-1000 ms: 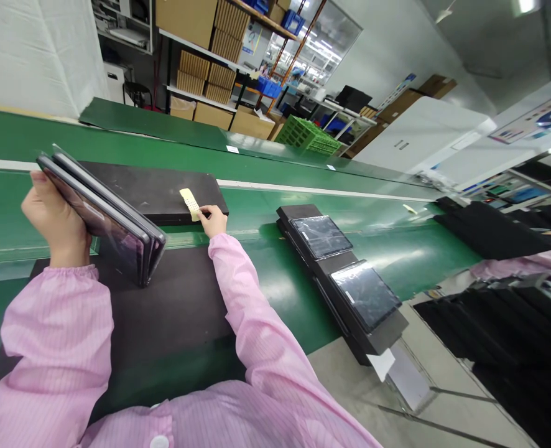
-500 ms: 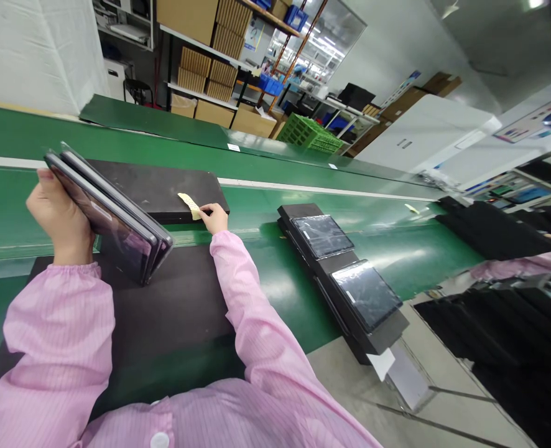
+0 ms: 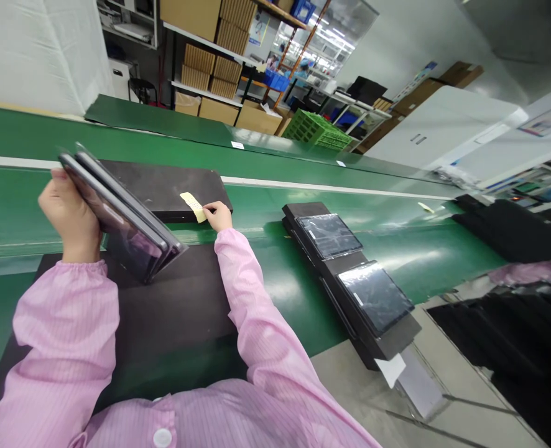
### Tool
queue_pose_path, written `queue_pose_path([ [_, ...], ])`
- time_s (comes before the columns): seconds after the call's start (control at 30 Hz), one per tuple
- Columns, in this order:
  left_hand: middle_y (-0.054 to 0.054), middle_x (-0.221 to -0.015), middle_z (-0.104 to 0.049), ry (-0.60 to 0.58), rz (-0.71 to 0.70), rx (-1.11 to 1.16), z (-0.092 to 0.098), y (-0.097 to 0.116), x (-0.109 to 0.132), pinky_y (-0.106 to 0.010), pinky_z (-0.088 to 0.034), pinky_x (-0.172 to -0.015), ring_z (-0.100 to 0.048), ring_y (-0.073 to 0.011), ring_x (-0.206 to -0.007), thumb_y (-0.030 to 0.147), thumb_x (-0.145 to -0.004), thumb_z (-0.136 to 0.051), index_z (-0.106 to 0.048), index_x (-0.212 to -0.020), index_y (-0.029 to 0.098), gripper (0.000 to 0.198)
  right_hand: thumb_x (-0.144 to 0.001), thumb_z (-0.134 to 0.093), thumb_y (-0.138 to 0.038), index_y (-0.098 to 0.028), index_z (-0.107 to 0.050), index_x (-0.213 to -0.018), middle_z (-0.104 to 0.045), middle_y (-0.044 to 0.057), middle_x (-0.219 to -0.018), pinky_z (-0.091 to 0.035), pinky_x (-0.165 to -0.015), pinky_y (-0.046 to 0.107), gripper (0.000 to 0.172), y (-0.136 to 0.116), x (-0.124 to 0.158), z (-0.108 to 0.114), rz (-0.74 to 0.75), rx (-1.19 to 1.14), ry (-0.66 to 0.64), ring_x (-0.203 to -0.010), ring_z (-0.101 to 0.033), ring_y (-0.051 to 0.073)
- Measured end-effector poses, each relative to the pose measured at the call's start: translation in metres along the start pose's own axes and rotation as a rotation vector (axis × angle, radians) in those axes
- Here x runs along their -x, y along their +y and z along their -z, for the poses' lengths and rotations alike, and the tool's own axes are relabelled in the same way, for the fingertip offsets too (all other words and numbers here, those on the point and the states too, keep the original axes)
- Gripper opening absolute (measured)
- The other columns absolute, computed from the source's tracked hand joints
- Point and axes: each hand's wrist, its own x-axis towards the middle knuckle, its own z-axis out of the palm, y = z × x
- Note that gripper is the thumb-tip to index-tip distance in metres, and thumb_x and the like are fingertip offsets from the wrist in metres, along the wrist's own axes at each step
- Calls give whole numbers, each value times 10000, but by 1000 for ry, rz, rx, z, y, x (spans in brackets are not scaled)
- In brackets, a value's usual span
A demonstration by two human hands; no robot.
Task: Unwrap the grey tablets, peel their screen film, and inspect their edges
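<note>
Two tablets [image 3: 117, 214] in clear film, pressed together and tilted, are gripped by my left hand [image 3: 70, 211] at their left edge. They hang over a dark foam board [image 3: 177, 305] on the near side of the bench. My right hand [image 3: 218, 216] pinches the end of a pale yellow paper slip [image 3: 192, 205] with small print. This slip lies at the front edge of a black foam block [image 3: 173, 186] behind the tablets. The tablets cover part of the block's left side.
To the right, a black foam tray [image 3: 306, 210] bears two film-covered tablets [image 3: 375, 297] across the green bench [image 3: 275, 274]. Another yellow slip [image 3: 425, 207] lies farther right, near stacked black foam [image 3: 513, 230]. A co-worker's pink sleeve [image 3: 537, 272] shows there. Behind stand a green crate [image 3: 315, 129] and shelves.
The view has shifted slightly, so most things sit a little farther right. Both hands keep their grips; the paper slip looks slightly more lifted and spread. The co-worker's hand is out of sight.
</note>
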Motion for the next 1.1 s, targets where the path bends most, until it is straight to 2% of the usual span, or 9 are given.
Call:
queue_pose_path([
  [0.17, 49, -530, -236, -115, 16, -48, -4, 1, 9, -316, -153, -495, -194, -82, -517, 864, -756, -533, -298, -533, 209, 731, -966, -626, -344, -152, -662, -1093, -688, 74, -1102, -580, -872, 401, 233, -20, 4, 11, 12, -112, 126, -956, -675, 188],
  [0.3, 44, -528, -247, -164, -6, -55, -7, 7, 16, -326, -160, -492, -202, -92, -513, 839, -792, -517, -293, -531, 216, 712, -931, -611, -280, -141, -717, -937, -746, 83, -941, -579, -796, 353, 174, -69, 30, 49, 126, -261, 273, -795, -684, 176],
  [0.4, 40, -523, -261, -191, -11, -45, -10, 13, 21, -336, -176, -496, -233, -102, -504, 817, -805, -528, -292, -531, 222, 696, -881, -658, -310, -203, -730, -892, -751, 29, -886, -572, -690, 305, 130, -115, 74, 85, 318, -380, 323, -736, -675, 155],
  [0.47, 36, -512, -272, -227, -27, -45, -12, 17, 23, -338, -189, -496, -263, -109, -496, 801, -817, -529, -282, -527, 229, 687, -843, -712, -225, -232, -730, -814, -732, 7, -805, -554, -646, 297, 34, -139, 103, 104, 626, -522, 315, -720, -664, 151],
  [0.53, 31, -503, -288, -272, -48, -48, -13, 20, 25, -335, -202, -492, -287, -112, -488, 780, -830, -530, -294, -519, 233, 672, -823, -730, -141, -253, -738, -796, -713, -7, -775, -545, -628, 289, 116, -154, 124, 116, 772, -494, 280, -701, -650, 138],
  [0.67, 26, -503, -328, -309, -68, -44, -16, 26, 28, -324, -221, -474, -300, -115, -476, 779, -835, -528, -420, -522, 219, 650, -821, -733, -108, -265, -751, -796, -697, -11, -763, -542, -597, 301, 160, -159, 137, 123, 789, -310, 213, -621, -616, 123],
  [0.8, 17, -511, -392, -318, -78, -38, -18, 31, 33, -314, -229, -464, -331, -118, -480, 777, -829, -537, -529, -560, 204, 633, -822, -725, -104, -255, -738, -789, -691, -11, -759, -539, -592, 307, 155, -154, 141, 126, 769, -246, 197, -610, -612, 120],
  [0.97, 9, -503, -421, -340, -89, -8, -20, 34, 37, -309, -244, -468, -343, -123, -473, 739, -846, -552, -567, -567, 197, 610, -812, -714, -85, -256, -720, -768, -690, -10, -742, -523, -574, 312, 176, -152, 153, 136, 728, -196, 177, -635, -639, 134],
  [1.1, 5, -504, -427, -354, -71, -11, -21, 35, 39, -322, -255, -488, -352, -137, -478, 726, -829, -582, -583, -567, 213, 576, -790, -716, -66, -250, -719, -750, -687, -15, -720, -526, -568, 302, 188, -147, 157, 136, 686, -262, 151, -622, -639, 129],
])
